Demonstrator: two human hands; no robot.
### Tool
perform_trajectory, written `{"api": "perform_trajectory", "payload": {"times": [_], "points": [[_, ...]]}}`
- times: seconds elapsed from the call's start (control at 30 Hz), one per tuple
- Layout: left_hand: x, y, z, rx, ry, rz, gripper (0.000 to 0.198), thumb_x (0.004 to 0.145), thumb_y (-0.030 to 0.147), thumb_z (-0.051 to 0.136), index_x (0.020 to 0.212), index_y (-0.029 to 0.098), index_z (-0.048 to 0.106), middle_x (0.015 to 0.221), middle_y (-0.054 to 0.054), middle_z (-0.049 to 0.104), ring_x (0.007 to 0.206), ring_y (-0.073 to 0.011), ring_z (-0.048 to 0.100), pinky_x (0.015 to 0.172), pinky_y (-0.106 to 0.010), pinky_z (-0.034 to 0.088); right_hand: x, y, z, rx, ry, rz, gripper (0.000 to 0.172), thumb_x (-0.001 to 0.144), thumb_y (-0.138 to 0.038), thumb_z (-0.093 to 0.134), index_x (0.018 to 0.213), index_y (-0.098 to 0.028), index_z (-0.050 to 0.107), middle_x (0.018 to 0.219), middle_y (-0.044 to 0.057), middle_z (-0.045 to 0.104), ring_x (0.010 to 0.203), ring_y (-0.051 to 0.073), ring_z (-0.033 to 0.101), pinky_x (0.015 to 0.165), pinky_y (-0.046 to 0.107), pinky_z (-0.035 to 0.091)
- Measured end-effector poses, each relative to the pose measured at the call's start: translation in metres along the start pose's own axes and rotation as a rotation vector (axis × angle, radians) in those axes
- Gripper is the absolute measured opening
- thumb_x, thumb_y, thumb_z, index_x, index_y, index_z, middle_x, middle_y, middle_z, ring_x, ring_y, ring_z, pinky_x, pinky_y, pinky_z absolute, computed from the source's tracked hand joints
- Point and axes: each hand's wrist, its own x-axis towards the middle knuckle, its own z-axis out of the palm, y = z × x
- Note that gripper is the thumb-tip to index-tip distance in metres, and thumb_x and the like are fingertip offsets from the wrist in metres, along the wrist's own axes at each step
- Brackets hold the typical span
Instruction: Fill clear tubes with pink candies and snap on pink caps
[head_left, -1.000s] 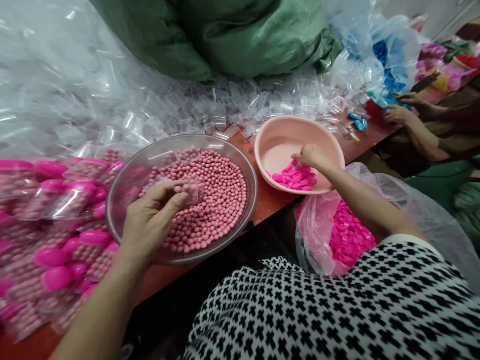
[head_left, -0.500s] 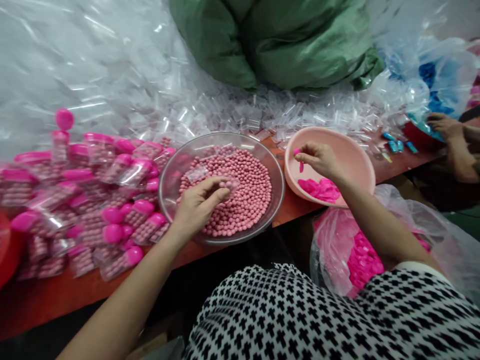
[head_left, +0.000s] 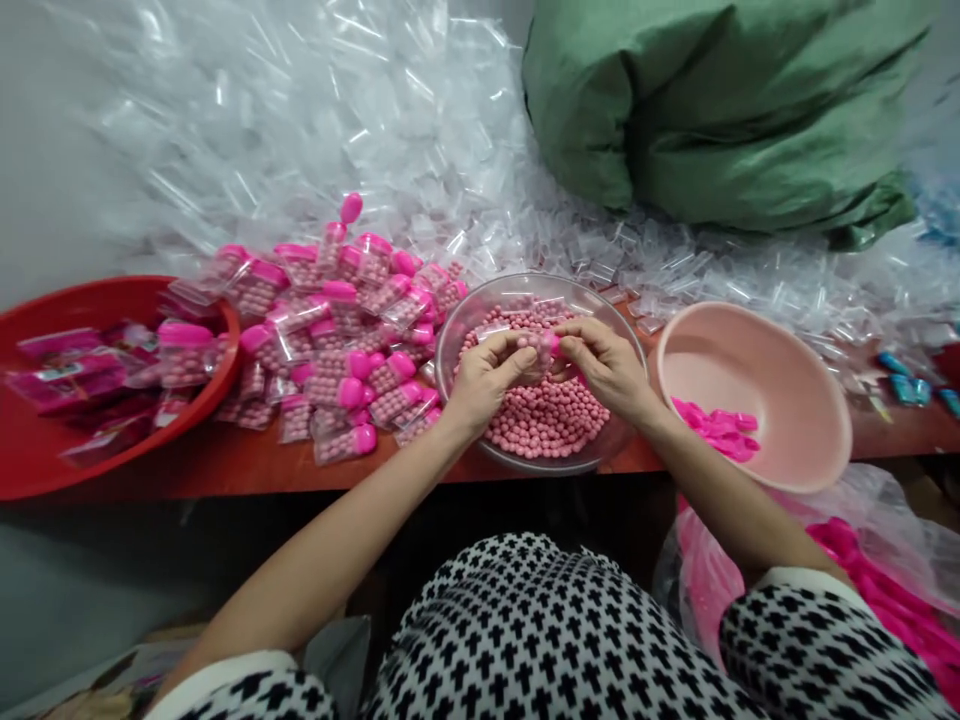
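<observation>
My left hand pinches a small clear container of pink beads above a round bowl. Against the container's right end, my right hand grips a bright pink cap. Loose pink beads fill much of the bowl under both hands. To the right, a pale pink basin holds a small heap of pink caps. Left of the bowl lies a pile of capped, bead-filled containers. Whether the cap is seated on the held container cannot be seen.
A red basin with pink packages stands at the far left. Many clear empty containers are heaped behind, beside a large green sack. Blue items lie at the right. A plastic bag of pink pieces sits below the table edge.
My right hand has moved left from the pale pink basin to my left hand, bringing a pink cap against the container. The view has turned left, showing more of the red basin.
</observation>
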Motion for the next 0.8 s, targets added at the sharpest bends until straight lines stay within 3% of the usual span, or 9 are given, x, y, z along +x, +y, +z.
{"api": "perform_trajectory", "payload": {"times": [0.13,0.23,0.33,0.47,0.6,0.7,0.8], "points": [[0.001,-0.001,0.001,-0.066,-0.018,-0.029,0.049,0.063,0.047,0.091,0.093,0.016,0.069,0.095,-0.002,0.071,0.086,-0.0174,0.069,0.080,-0.035,0.064,-0.004,0.006,0.000,-0.117,0.103,-0.035,0.029,0.096,-0.049,0.056,0.111,-0.025,0.060,0.089,0.001,0.068,0.064,0.014,0.067,0.060,0.027,0.059],[0.001,-0.001,0.002,-0.100,-0.020,-0.061,0.052,0.061,0.048,0.092,0.093,0.016,0.067,0.091,-0.002,0.071,0.082,-0.0171,0.071,0.081,-0.037,0.064,-0.005,0.008,-0.002,-0.360,0.166,-0.168,0.019,0.096,-0.038,0.057,0.105,-0.024,0.066,0.093,0.004,0.073,0.078,0.018,0.071,0.075,0.031,0.059],[0.001,0.000,0.001,-0.093,-0.047,-0.049,0.052,0.064,0.049,0.091,0.095,0.015,0.067,0.089,-0.003,0.073,0.080,-0.0174,0.072,0.083,-0.038,0.064,-0.005,0.009,-0.004,-0.495,0.100,-0.259,0.021,0.096,-0.034,0.056,0.103,-0.022,0.072,0.101,0.008,0.077,0.092,0.021,0.072,0.088,0.035,0.057],[0.000,0.000,0.002,-0.054,-0.116,-0.052,0.049,0.067,0.049,0.089,0.096,0.014,0.070,0.090,-0.005,0.075,0.080,-0.0196,0.074,0.083,-0.038,0.064,-0.002,0.016,-0.013,-0.312,-0.069,-0.192,0.029,0.093,-0.043,0.063,0.106,-0.020,0.075,0.106,0.010,0.077,0.100,0.022,0.072,0.092,0.037,0.056],[-0.002,0.003,0.003,0.054,-0.178,-0.059,0.047,0.071,0.050,0.085,0.099,0.013,0.075,0.096,-0.008,0.076,0.087,-0.0240,0.074,0.085,-0.040,0.063,0.003,0.022,-0.027,-0.024,-0.221,0.020,0.047,0.082,-0.058,0.075,0.106,-0.018,0.075,0.095,0.007,0.077,0.082,0.019,0.072,0.076,0.033,0.061],[-0.003,0.006,0.001,0.248,-0.150,0.042,0.043,0.078,0.048,0.079,0.104,0.014,0.076,0.103,-0.009,0.077,0.096,-0.0261,0.073,0.089,-0.040,0.061,0.004,0.013,-0.035,-0.054,-0.075,-0.002,0.049,0.084,-0.055,0.073,0.116,-0.019,0.071,0.093,0.005,0.076,0.075,0.016,0.070,0.073,0.032,0.061],[-0.002,0.009,-0.002,0.522,-0.127,0.187,0.031,0.084,0.040,0.072,0.104,0.018,0.078,0.105,-0.008,0.078,0.099,-0.0246,0.072,0.094,-0.037,0.056,0.002,-0.005,-0.037,-0.283,0.009,-0.236,0.037,0.092,-0.041,0.066,0.123,-0.022,0.070,0.107,0.007,0.076,0.091,0.018,0.072,0.085,0.034,0.059]]}}
